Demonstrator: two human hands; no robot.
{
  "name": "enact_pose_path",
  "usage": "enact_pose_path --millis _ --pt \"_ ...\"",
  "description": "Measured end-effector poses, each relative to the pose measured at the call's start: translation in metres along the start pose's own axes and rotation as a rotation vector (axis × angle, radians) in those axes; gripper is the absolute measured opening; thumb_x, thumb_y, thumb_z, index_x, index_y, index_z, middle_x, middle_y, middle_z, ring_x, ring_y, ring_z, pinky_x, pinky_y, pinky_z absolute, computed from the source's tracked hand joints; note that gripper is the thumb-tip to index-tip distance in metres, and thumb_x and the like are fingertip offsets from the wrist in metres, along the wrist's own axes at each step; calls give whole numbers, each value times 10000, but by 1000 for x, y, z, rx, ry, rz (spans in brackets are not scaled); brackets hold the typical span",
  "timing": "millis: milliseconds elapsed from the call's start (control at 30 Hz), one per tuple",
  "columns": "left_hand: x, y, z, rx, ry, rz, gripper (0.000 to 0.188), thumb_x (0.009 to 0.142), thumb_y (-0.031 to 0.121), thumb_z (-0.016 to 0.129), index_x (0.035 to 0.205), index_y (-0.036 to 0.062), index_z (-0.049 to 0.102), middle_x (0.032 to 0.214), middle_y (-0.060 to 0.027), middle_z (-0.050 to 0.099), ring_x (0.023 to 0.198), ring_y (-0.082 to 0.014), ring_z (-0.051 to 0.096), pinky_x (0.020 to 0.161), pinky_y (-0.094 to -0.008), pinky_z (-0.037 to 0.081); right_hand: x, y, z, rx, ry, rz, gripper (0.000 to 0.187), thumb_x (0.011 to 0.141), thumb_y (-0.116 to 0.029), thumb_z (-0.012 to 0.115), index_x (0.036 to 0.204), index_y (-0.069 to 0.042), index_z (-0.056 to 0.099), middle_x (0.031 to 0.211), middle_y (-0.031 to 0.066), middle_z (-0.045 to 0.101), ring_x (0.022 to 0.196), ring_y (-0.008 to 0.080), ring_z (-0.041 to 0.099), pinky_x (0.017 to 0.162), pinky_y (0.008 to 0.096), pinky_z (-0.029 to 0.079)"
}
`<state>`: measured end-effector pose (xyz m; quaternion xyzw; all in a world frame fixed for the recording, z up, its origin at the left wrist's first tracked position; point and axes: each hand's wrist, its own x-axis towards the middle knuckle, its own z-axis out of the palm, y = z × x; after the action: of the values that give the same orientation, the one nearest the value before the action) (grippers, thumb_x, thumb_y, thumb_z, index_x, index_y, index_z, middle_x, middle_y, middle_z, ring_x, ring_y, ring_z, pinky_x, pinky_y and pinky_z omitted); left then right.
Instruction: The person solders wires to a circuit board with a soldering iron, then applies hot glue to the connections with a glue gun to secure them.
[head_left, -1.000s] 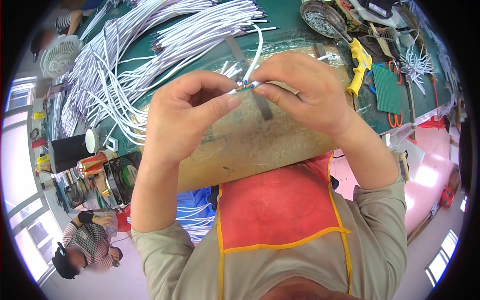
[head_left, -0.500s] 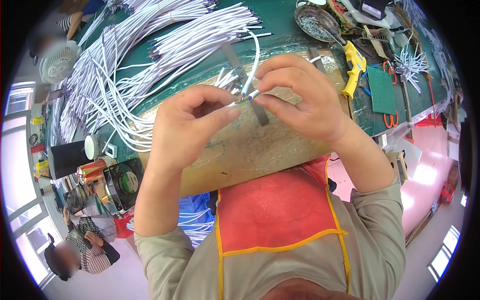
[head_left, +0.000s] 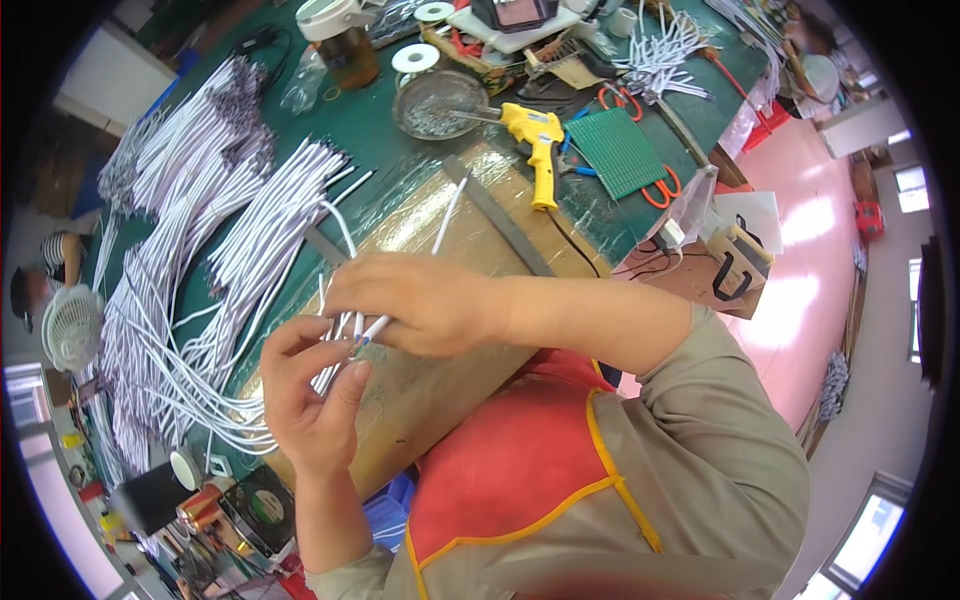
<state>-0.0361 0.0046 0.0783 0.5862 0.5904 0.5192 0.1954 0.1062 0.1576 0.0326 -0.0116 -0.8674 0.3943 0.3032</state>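
White cables (head_left: 347, 232) with small coloured inner wires at their tips meet between my two hands, above a tan board (head_left: 430, 390). My left hand (head_left: 312, 400) pinches at the bared wire ends, thumb and forefinger nearly together. Coming from the right, my right hand (head_left: 420, 300) is closed around the white cable ends, its fingers partly hiding them. Several short white pieces show beneath the hands. One lone white cable piece (head_left: 450, 215) lies on the board beyond my right hand. A large bundle of white cables (head_left: 190, 250) spreads to the left, some strands running under my left hand.
Flat metal strips (head_left: 495, 215) lie across the board. Beyond are a yellow glue gun (head_left: 542, 160), a metal pan (head_left: 425, 115), a green perforated board (head_left: 617, 150) and orange-handled scissors (head_left: 660, 188). A lidded jug (head_left: 345, 55) stands farther back; a black fan (head_left: 262, 510) sits at left.
The view has turned, and the bench appears shifted left and down. My right hand has moved over the cables and beside my left hand, which stays at the wire ends.
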Motion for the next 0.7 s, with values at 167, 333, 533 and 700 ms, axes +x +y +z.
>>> enact_pose_path --millis 167,333,533,700 --pt "-3 -9 15 -131 123 52 231 789 -5 767 997 17 669 1251 -153 554 1191 -326 562 1050 -468 434 -8 -12 7 63 19 76 528 823 -163 750 1302 -42 565 1318 161 581 1241 378 543 1080 485 421" --pt "26 21 6 -262 169 204 188 848 14 665 1036 15 653 1228 -205 622 1301 -411 516 1110 -533 377 4 -31 -16 161 155 -28 623 807 -250 796 1340 -59 535 1342 174 561 1267 377 525 1128 538 352" --pt "66 57 13 17 16 394 314 807 107 753 1098 16 677 1236 -207 622 1269 -395 542 1075 -493 415 21 -41 -19 320 174 -35 433 874 -276 760 1230 -77 612 1225 131 629 1180 298 597 1016 425 457" --pt "76 4 24 -297 -24 202 741 773 429 812 1345 10 596 1353 -200 589 1280 -337 543 1081 -441 407 15 -53 -61 780 451 265 272 1030 -267 572 1068 -23 686 1033 113 714 998 204 681 879 319 516"
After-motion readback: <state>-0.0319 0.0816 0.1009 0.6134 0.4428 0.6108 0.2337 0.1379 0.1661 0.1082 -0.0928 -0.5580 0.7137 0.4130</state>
